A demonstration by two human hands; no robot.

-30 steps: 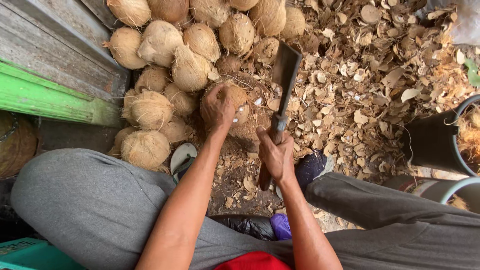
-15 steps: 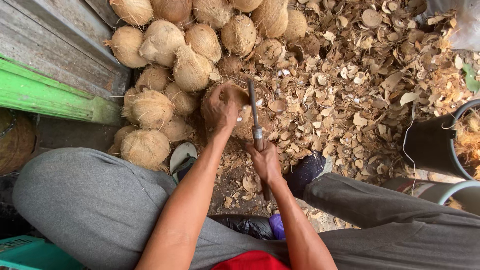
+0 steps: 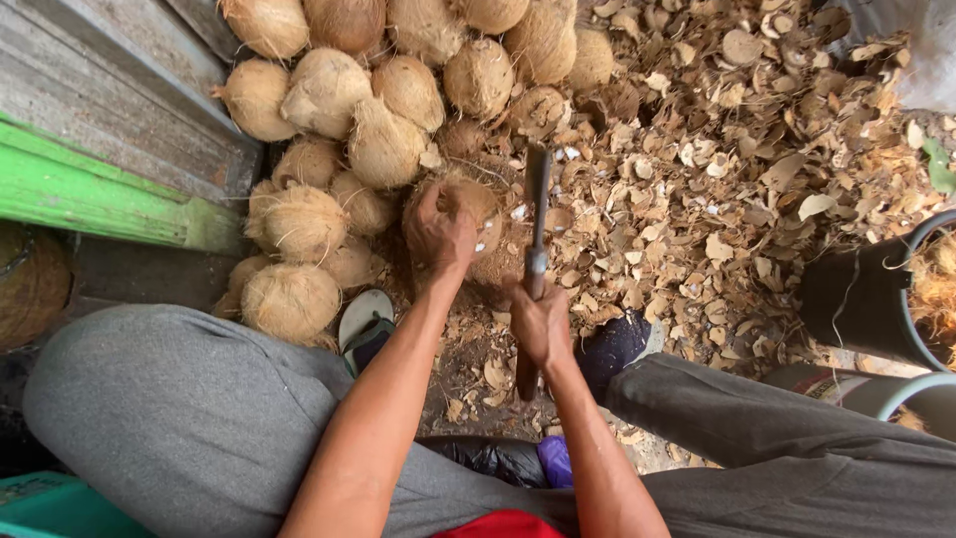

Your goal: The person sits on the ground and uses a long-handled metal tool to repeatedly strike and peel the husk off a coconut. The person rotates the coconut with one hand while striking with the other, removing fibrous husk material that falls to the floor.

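Coconut sits dead centre of the frame, brown and hairy, and the left hand is clamped over its top with the fingers wrapped around it, holding it down on the ground. Just to the right of it, the right hand has its fingers closed tight around the handle of a cleaver, blade pointing up the frame and standing edge-on right beside the coconut. Upper left is a big pile of husked coconuts stacked against a grey and green wooden wall. Whole right half of the ground is covered in broken shell chips. Black bucket sits at the right edge, and grey trouser legs fill the bottom.
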